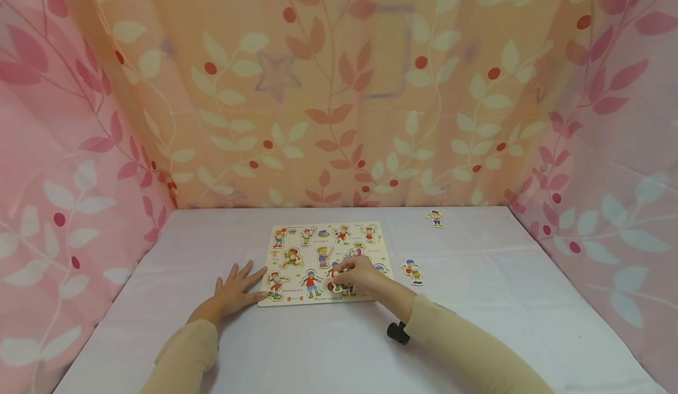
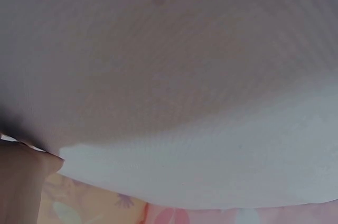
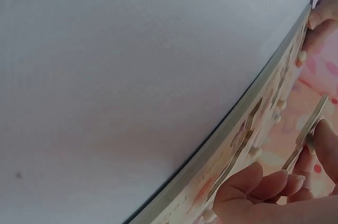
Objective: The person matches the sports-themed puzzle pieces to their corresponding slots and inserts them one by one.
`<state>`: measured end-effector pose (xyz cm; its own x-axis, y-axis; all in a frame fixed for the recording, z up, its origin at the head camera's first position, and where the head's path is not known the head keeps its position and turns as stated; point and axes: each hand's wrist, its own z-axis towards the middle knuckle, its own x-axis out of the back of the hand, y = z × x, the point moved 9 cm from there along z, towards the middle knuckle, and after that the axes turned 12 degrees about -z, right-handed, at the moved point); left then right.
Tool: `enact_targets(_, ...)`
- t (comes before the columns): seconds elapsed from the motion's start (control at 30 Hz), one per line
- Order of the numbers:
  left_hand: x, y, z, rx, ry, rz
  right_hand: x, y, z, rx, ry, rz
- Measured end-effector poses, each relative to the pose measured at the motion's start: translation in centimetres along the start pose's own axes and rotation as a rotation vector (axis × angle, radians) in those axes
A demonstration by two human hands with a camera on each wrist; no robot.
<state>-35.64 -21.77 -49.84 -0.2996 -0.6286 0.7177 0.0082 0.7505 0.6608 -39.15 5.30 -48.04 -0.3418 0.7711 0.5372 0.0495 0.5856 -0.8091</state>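
Observation:
A wooden knob puzzle board [image 1: 312,303] with printed sports figures lies on the table, most of its visible places filled with pieces. My right hand [image 1: 362,276] is over the lower right of the board. Its thumb and fingers pinch a puzzle piece [image 3: 311,121], which the right wrist view shows tilted and raised off the board. Part of the board is hidden under that hand. At the board's left edge, my left hand [image 1: 235,291] rests with spread fingers, touching the edge. Only a bit of the left hand [image 2: 21,182] appears in the left wrist view.
One loose puzzle piece [image 1: 412,272] lies just right of the board. Another loose piece [image 1: 435,219] is farther back near the table's rear edge. A black object [image 1: 398,333] shows beneath the right wrist. Patterned curtains [image 1: 328,88] enclose the white table [image 1: 503,300].

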Motion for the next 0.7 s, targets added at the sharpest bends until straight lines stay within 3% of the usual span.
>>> enact_targets(0.23, 0.0, 0.0, 0.1, 0.002, 0.003, 0.008, -1.5, -0.3, 0.6, -0.010, -0.016, 0.018)
enact_targets(0.7, 0.0, -0.1, 0.1, 0.009, -0.003, 0.000, -3.6, -2.1, 2.0, 0.024, -0.026, -0.125)
